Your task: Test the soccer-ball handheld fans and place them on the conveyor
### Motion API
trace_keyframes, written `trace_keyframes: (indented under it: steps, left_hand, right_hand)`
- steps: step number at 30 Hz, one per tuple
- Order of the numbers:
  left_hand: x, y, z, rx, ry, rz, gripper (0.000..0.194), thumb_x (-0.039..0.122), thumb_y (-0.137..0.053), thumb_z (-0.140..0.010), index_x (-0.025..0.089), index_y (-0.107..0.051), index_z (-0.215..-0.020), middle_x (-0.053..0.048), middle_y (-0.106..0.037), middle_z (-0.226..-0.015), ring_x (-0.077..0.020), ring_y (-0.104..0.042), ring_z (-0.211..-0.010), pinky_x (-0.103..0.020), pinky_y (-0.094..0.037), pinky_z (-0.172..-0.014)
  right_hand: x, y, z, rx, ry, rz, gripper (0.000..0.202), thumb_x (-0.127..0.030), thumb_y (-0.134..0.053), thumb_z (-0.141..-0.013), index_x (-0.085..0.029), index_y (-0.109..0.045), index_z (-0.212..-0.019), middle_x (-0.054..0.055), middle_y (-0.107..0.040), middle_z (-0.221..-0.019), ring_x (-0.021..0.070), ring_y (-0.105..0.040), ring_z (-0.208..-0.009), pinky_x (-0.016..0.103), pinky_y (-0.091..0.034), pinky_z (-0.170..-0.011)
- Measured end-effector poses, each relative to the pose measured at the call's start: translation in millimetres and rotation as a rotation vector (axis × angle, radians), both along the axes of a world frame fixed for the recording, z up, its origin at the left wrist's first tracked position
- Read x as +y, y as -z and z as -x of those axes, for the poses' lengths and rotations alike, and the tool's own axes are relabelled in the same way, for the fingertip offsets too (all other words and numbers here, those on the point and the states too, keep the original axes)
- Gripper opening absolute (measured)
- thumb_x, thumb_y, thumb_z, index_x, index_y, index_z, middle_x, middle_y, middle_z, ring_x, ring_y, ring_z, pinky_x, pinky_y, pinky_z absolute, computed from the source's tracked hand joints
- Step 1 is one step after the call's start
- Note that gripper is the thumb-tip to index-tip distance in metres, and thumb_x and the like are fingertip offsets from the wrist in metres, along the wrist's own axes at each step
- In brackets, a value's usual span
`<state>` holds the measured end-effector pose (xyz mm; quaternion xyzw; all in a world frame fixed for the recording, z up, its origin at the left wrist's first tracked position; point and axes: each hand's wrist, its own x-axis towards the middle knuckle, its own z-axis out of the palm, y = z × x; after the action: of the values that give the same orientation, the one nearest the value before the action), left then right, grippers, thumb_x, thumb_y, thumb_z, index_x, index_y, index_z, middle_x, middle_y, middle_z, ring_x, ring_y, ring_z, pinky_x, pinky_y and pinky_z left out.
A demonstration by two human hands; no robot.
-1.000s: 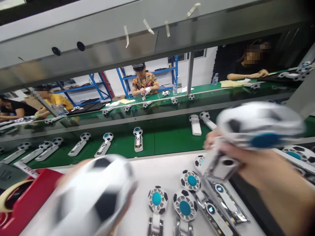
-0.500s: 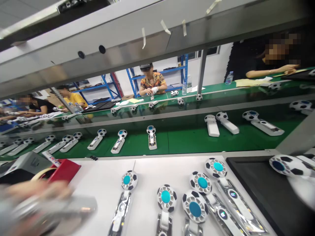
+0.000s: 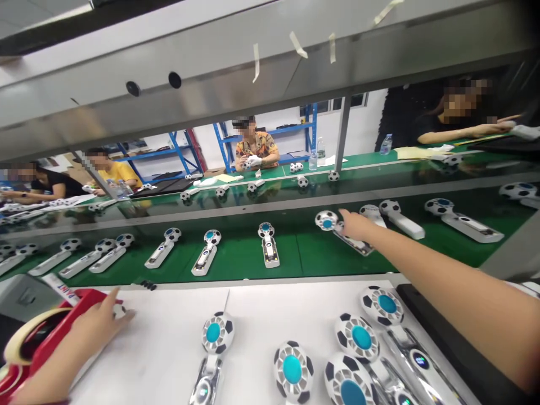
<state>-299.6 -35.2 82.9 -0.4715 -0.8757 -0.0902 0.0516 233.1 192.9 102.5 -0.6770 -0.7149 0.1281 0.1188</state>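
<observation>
My right hand [image 3: 352, 224] reaches over the green conveyor belt. Its fingers are closed around the neck of a soccer-ball handheld fan [image 3: 326, 221] with a blue centre and clear handle, which lies on or just above the belt. At the left, my left hand [image 3: 99, 322] is beside a red tape dispenser [image 3: 54, 332]. Its thumb and index finger part around a small pale thing [image 3: 120, 310] whose kind is unclear. On the white worktop, a fan [image 3: 217, 333] lies alone, and another fan [image 3: 293, 368] lies near several more at the right.
More fans lie along the green belt [image 3: 295, 253]. A black tray [image 3: 422, 298] borders the worktop at right. A metal shelf beam [image 3: 219, 95] and a post [image 3: 343, 132] stand above the belt. Co-workers sit on the far side, one in a patterned shirt [image 3: 257, 149].
My right arm now stretches over the belt, with a fan there that was absent before. The blurred hand and silvery object at the lower left are gone; my left hand shows by the dispenser.
</observation>
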Motion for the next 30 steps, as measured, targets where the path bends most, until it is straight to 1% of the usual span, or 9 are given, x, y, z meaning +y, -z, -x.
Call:
trace_keyframes:
  steps: [2, 5, 9, 12, 17, 21, 23, 26, 30]
  left_hand:
    - [39.4, -7.8, -36.8, 0.061, 0.219, 0.053, 0.065, 0.037, -0.044, -0.073, 0.000, -0.039, -0.126, -0.026, -0.052, -0.117, -0.0406, -0.044, -0.111, -0.048, -0.033, -0.092]
    - [107.1, -5.9, -89.7, -0.044, 0.305, 0.092, 0.046, 0.034, -0.046, -0.079, 0.009, -0.050, -0.117, -0.019, -0.048, -0.126, -0.0311, -0.038, -0.120, -0.040, -0.026, -0.101]
    - [172.7, 12.7, -114.4, -0.291, 0.158, 0.217, 0.030, 0.037, -0.049, -0.085, 0.011, -0.058, -0.099, -0.011, -0.061, -0.100, -0.0236, -0.057, -0.094, -0.042, -0.043, -0.085]
    - [188.8, 22.7, -114.6, -0.493, 0.083, 0.254, 0.027, 0.036, -0.053, -0.084, 0.012, -0.058, -0.094, -0.004, -0.061, -0.090, -0.0166, -0.059, -0.078, -0.035, -0.050, -0.070]
    - [168.2, 24.0, -133.2, -0.837, 0.105, 0.057, 0.025, 0.033, -0.059, -0.079, 0.012, -0.052, -0.089, -0.002, -0.058, -0.075, -0.0162, -0.060, -0.068, -0.031, -0.051, -0.062]
    - [114.1, 6.2, -174.0, -1.150, 0.234, -0.162, 0.034, 0.036, -0.057, -0.078, 0.022, -0.038, -0.102, 0.000, -0.059, -0.084, -0.0180, -0.064, -0.076, -0.033, -0.054, -0.068]
    - [80.9, -8.4, -201.1, -1.432, 0.339, -0.292, 0.049, 0.034, -0.067, -0.068, 0.027, -0.035, -0.104, 0.001, -0.059, -0.088, -0.0204, -0.066, -0.073, -0.038, -0.055, -0.066]
    - [39.6, -29.7, -244.9, -1.829, 0.411, -0.396, 0.052, 0.033, -0.073, -0.062, 0.026, -0.042, -0.103, 0.001, -0.061, -0.083, -0.0178, -0.064, -0.063, -0.034, -0.055, -0.059]
    - [16.3, -44.5, -293.7, -2.082, 0.341, -0.362, 0.049, 0.052, -0.069, -0.061, 0.016, -0.057, -0.092, -0.006, -0.065, -0.083, -0.0214, -0.064, -0.068, -0.032, -0.055, -0.059]
  right_hand:
    - [5.5, 6.6, 31.1, 0.023, -0.016, -0.030, 0.071, -0.022, -0.058, -0.074, -0.014, -0.024, -0.137, 0.023, -0.039, -0.131, 0.0372, -0.039, -0.119, 0.047, -0.035, -0.091]
    - [5.0, 20.8, 94.0, 0.109, -0.091, 0.035, 0.076, -0.036, -0.056, -0.077, -0.018, -0.016, -0.140, 0.019, -0.040, -0.132, 0.0330, -0.039, -0.121, 0.042, -0.034, -0.095]
    - [3.6, 45.1, 159.9, 0.251, -0.076, 0.273, 0.093, -0.040, -0.067, -0.066, -0.011, -0.015, -0.138, 0.022, -0.050, -0.120, 0.0336, -0.051, -0.109, 0.041, -0.042, -0.087]
    - [5.9, 52.7, 168.6, 0.379, -0.058, 0.393, 0.095, -0.026, -0.072, -0.060, -0.013, -0.017, -0.135, 0.022, -0.053, -0.114, 0.0335, -0.055, -0.103, 0.043, -0.046, -0.082]
    - [-8.6, 39.8, 125.6, 0.703, -0.123, 0.536, 0.054, -0.020, -0.066, -0.065, -0.012, -0.040, -0.112, 0.015, -0.060, -0.095, 0.0300, -0.063, -0.088, 0.043, -0.052, -0.071]
    - [-58.4, 21.6, 81.2, 1.115, -0.220, 0.533, 0.046, -0.028, -0.060, -0.076, -0.026, -0.030, -0.111, 0.004, -0.057, -0.105, 0.0167, -0.065, -0.083, 0.035, -0.055, -0.072]
    - [-90.1, 10.4, 61.7, 1.534, -0.216, 0.545, 0.045, -0.027, -0.065, -0.072, -0.026, -0.034, -0.105, 0.001, -0.060, -0.097, 0.0165, -0.066, -0.079, 0.039, -0.055, -0.075]
    - [-131.9, -9.3, 39.4, 1.775, -0.100, 0.560, 0.036, -0.027, -0.068, -0.070, -0.023, -0.044, -0.097, -0.001, -0.062, -0.080, 0.0145, -0.065, -0.069, 0.038, -0.056, -0.074]
    - [-162.2, -31.8, 27.9, 1.800, 0.066, 0.526, 0.038, -0.051, -0.061, -0.072, -0.017, -0.053, -0.089, 0.007, -0.065, -0.083, 0.0236, -0.066, -0.078, 0.041, -0.056, -0.071]
